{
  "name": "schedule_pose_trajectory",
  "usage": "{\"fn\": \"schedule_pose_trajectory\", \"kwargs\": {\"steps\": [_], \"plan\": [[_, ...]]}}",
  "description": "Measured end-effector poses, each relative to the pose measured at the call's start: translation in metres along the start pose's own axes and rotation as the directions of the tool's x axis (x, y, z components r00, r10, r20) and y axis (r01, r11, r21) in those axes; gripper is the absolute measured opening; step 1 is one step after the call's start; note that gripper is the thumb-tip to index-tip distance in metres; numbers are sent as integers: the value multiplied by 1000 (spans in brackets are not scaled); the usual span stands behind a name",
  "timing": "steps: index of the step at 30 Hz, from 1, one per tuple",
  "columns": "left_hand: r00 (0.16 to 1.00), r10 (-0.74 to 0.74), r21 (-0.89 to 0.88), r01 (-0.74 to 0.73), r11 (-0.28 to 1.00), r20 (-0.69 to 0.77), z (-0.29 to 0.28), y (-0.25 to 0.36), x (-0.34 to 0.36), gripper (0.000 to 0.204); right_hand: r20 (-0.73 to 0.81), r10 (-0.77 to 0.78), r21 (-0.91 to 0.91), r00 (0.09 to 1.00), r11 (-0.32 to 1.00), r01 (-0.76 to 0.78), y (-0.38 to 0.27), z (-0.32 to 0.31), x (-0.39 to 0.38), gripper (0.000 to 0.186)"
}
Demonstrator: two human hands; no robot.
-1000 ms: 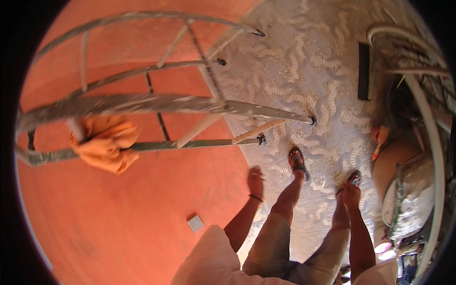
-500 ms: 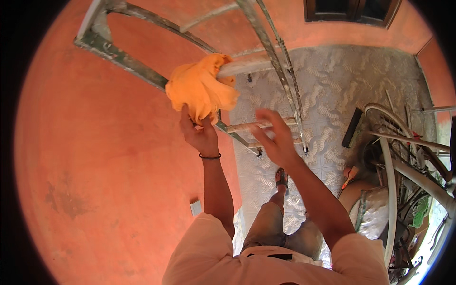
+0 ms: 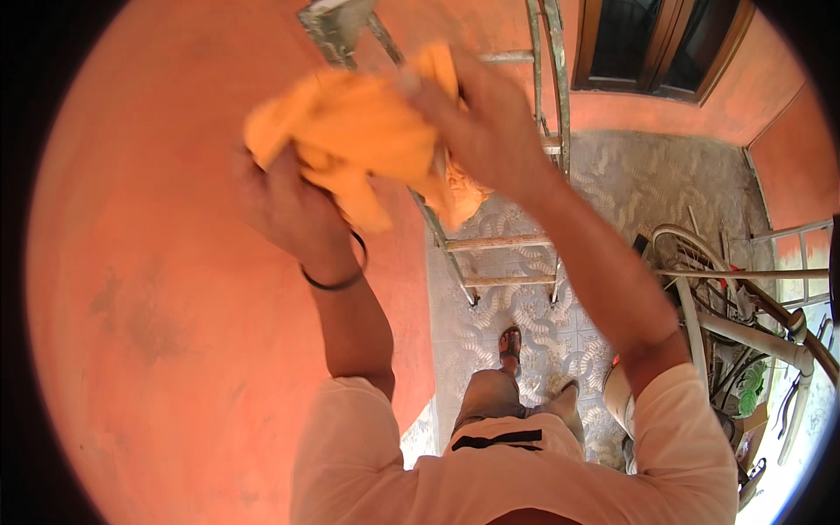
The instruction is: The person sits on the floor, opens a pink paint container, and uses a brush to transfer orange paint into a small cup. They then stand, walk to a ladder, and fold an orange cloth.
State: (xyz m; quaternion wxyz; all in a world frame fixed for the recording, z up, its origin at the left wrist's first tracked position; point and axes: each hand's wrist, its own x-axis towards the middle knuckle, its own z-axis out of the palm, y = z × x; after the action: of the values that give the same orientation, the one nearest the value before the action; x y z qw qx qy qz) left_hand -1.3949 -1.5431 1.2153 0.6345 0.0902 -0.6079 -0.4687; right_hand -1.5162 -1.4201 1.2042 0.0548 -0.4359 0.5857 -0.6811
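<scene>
An orange cloth (image 3: 359, 127) is spread between my two raised hands, in front of a worn stepladder (image 3: 499, 243). My left hand (image 3: 293, 206) grips the cloth's lower left part, its fingers partly under the folds and blurred. With fingers and thumb closed on the upper right part of the cloth, my right hand (image 3: 486, 122) is slightly higher. A loose fold hangs down beneath the right hand. Much of the ladder's upper part is hidden behind the cloth and hands.
An orange painted wall (image 3: 175, 332) runs along my left. On the right stands a bicycle (image 3: 752, 332) amid clutter. A brown-framed window (image 3: 656, 48) is at the far right above the patterned tile floor (image 3: 612, 184). My sandalled foot (image 3: 509, 343) is below.
My right hand, free before, has moved up and taken hold of the cloth. The cloth has come off the ladder rung and been spread; my left hand has shifted left and up.
</scene>
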Motion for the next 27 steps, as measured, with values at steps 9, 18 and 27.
{"fn": "schedule_pose_trajectory", "kwargs": {"steps": [9, 18, 27], "plan": [[752, 475, 379, -647, 661, 456, -28, 202, 118, 32, 369, -157, 674, 916, 724, -147, -213, -44, 24, 45], [847, -138, 237, 15, 972, 514, -84, 284, 71, 18, 527, -70, 270, 847, 959, -89, -220, -132, -54, 26], [593, -427, 272, 337, 902, 683, -144, 322, 2, 26, 318, 18, 39, 948, 999, -32, -230, -135, -132, 22]]}}
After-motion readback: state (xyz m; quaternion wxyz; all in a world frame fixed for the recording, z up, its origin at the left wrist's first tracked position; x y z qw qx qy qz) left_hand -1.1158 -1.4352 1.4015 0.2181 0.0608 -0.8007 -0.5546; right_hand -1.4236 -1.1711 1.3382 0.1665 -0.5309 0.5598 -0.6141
